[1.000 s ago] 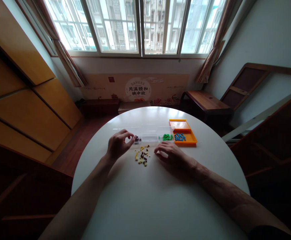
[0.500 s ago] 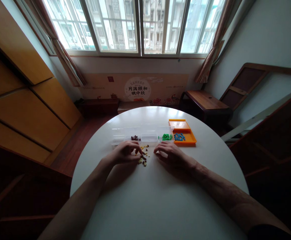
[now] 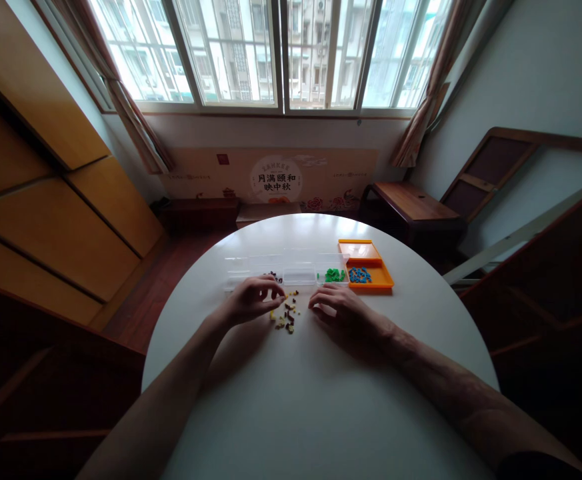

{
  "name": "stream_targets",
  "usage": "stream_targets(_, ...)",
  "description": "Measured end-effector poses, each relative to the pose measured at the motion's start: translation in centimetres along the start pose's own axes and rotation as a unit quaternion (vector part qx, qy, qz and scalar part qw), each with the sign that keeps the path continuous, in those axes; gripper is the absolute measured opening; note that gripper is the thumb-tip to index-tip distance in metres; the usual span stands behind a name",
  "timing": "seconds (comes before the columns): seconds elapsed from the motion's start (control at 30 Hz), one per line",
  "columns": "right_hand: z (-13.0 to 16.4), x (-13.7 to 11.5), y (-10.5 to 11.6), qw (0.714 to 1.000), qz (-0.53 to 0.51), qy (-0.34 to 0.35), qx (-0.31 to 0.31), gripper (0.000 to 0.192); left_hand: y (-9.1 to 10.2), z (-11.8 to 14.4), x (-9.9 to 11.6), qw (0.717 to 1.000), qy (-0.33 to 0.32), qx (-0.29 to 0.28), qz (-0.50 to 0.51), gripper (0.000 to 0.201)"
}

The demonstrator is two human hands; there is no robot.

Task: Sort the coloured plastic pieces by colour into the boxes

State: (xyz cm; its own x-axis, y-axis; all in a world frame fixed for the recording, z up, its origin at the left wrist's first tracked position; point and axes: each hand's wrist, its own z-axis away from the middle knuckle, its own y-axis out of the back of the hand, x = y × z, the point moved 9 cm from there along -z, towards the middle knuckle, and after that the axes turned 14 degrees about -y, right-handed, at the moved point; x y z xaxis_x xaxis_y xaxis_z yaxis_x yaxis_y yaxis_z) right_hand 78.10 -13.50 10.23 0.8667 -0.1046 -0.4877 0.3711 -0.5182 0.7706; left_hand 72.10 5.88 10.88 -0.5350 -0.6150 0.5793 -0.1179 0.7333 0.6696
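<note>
A small pile of loose yellow and brown pieces (image 3: 285, 315) lies on the round white table (image 3: 295, 413). My left hand (image 3: 251, 300) hovers just left of the pile, its fingertips pinched on a small piece beside the clear compartment box (image 3: 298, 275). The box holds brown pieces (image 3: 272, 273) and green pieces (image 3: 335, 274). My right hand (image 3: 341, 310) rests palm down on the table to the right of the pile, with its fingers loosely spread and nothing in them.
An orange tray (image 3: 381, 272) with blue pieces (image 3: 359, 274) adjoins the clear box on the right. Beyond the table stand a low wooden bench (image 3: 411, 203), a window wall and wooden panels at the left.
My left hand went from the box's brown compartment down to the pile, then rose slightly toward the box with fingertips pinched. My right hand stayed in place.
</note>
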Motion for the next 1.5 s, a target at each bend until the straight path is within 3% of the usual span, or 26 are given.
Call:
stream_targets(0.2,0.1,0.2,0.0,1.000,-0.009,0.005,-0.003,0.009,4.7,1.3,-2.0,0.966,0.068,0.200,-0.149,0.019)
stream_targets(0.37,0.2,0.4,-0.2,1.000,-0.009,0.003,-0.002,0.009,5.3,1.6,-2.3,0.955,0.076,0.225,-0.177,0.018)
stream_targets(0.53,0.2,0.3,-0.1,1.000,-0.010,0.006,-0.002,0.010,3.9,0.7,-1.3,0.975,0.037,0.175,-0.136,0.018)
stream_targets(0.7,0.3,0.5,-0.3,1.000,-0.012,0.003,-0.007,0.010,0.4,-0.3,0.5,0.999,-0.037,0.030,-0.020,0.017)
stream_targets(0.83,0.3,0.9,-0.6,1.000,-0.010,0.002,-0.009,0.010,-1.1,-0.2,1.0,0.998,-0.035,-0.044,0.016,0.016)
stream_targets(1.13,0.3,1.3,-0.6,1.000,-0.012,-0.003,-0.012,0.010,-2.0,0.0,0.8,0.995,0.002,-0.093,0.033,0.017)
stream_targets(1.2,0.4,1.3,-0.7,1.000,-0.012,-0.004,-0.013,0.011,-1.5,-0.2,0.8,0.997,-0.004,-0.070,0.022,0.017)
stream_targets(1.3,0.4,1.4,-0.8,1.000,-0.009,-0.002,-0.013,0.011,0.6,-0.2,0.0,0.999,0.006,0.021,-0.046,0.019)
stream_targets(1.4,0.5,1.3,-0.8,1.000,-0.007,0.001,-0.012,0.010,3.5,0.4,-1.0,0.978,0.041,0.140,-0.147,0.019)
stream_targets(1.5,0.5,1.0,-0.7,1.000,-0.007,0.003,-0.015,0.011,5.1,1.1,-1.5,0.956,0.060,0.207,-0.199,0.021)
